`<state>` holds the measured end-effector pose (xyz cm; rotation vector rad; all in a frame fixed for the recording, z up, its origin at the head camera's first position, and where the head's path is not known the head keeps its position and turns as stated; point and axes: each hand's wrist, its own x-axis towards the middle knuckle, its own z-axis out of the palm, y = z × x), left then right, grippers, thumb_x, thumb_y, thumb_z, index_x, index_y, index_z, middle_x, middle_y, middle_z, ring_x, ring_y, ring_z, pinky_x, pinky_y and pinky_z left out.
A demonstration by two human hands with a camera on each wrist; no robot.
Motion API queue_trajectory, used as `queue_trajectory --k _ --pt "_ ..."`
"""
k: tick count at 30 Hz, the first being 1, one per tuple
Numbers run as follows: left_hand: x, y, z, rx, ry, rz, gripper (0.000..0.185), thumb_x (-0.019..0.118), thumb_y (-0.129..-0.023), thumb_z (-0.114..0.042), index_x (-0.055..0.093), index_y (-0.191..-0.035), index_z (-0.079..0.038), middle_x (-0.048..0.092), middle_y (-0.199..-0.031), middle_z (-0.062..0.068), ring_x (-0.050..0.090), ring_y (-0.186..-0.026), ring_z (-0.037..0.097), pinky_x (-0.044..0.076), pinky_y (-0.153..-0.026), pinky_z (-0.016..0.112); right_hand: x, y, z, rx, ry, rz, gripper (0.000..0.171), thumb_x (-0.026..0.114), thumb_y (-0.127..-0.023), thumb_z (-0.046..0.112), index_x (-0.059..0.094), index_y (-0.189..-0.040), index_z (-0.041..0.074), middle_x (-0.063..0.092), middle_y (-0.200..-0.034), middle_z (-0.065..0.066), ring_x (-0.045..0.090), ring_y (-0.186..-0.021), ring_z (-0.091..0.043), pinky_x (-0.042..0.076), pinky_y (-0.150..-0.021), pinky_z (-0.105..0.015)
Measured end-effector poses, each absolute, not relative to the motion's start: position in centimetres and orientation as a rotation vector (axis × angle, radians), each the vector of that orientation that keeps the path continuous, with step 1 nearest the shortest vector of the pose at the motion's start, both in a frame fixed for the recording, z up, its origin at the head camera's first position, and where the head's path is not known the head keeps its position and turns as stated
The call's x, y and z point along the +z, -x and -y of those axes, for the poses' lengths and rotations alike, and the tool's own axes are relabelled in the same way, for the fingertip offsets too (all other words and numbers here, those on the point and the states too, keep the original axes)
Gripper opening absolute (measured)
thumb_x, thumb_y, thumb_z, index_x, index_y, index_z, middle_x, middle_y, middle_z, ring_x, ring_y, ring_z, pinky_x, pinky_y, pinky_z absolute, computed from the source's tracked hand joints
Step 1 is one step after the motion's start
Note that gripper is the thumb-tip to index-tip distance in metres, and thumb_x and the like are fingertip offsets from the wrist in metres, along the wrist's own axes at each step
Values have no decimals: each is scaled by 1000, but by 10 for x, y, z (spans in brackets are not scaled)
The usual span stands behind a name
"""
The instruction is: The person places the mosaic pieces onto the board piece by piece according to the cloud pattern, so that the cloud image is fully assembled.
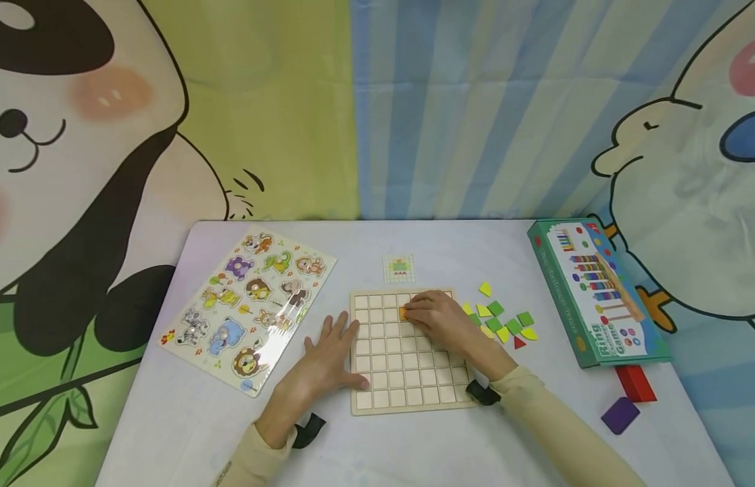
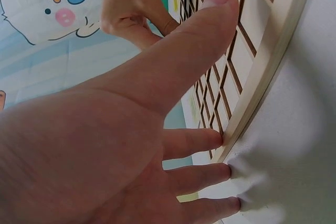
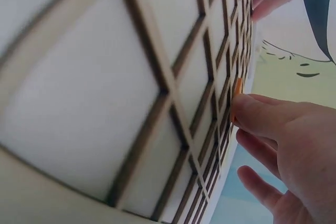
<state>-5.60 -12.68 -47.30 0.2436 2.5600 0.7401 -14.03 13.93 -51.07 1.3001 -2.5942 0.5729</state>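
Whitish table, striped curtain behind. Head view: orange piece at far rows of grid board, by fingertips of right hand; left hand farther. Left wrist: that hand spread wide by board edge. Right wrist: thumb, finger pinch piece; if seated, cannot tell.

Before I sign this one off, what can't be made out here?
Head: squares of the wooden board under the right hand, which covers them.
Head: fine detail on the card, too small.
Right wrist: full outline of the orange piece, covered by that hand.
Left wrist: the right hand's fingertips, behind the left hand.
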Motion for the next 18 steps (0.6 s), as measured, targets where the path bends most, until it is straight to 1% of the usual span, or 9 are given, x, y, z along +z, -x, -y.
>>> queue_trajectory --k 4,8,12,15,18 --pt "-473 55 127 739 -246 -2558 114 91 -70 -39 29 -159 -3 13 -169 24 6 -155 50 13 -109 83 -512 137 -141 540 -1307 2584 22 75 -90 9 79 -111 7 77 -113 -8 69 -112 -31 53 -100 -46" --pt "-474 54 128 755 -251 -2550 113 90 -72 -39 28 -159 -4 11 -169 23 4 -155 49 12 -110 83 -514 135 -143 516 -1309 2559 21 75 -90 8 79 -110 7 75 -119 -12 67 -116 -34 53 -100 -48" --pt "-474 54 127 757 -259 -2549 113 90 -72 -39 28 -159 -3 11 -169 24 4 -155 50 13 -109 83 -514 132 -147 517 -1284 2578 19 72 -93 10 78 -111 9 72 -125 -13 64 -120 -34 51 -102 -49" --pt "-474 54 127 746 -261 -2551 113 89 -72 -39 28 -159 -3 11 -169 24 4 -155 50 13 -108 83 -509 130 -153 543 -1250 2583 19 73 -92 11 78 -111 10 72 -125 -12 63 -122 -33 49 -104 -48" --pt "-473 55 128 739 -260 -2550 113 90 -72 -38 27 -159 -3 10 -169 24 3 -154 50 11 -109 84 -504 130 -165 560 -1177 2580 20 77 -88 8 77 -108 8 73 -121 -12 63 -120 -33 48 -104 -48"
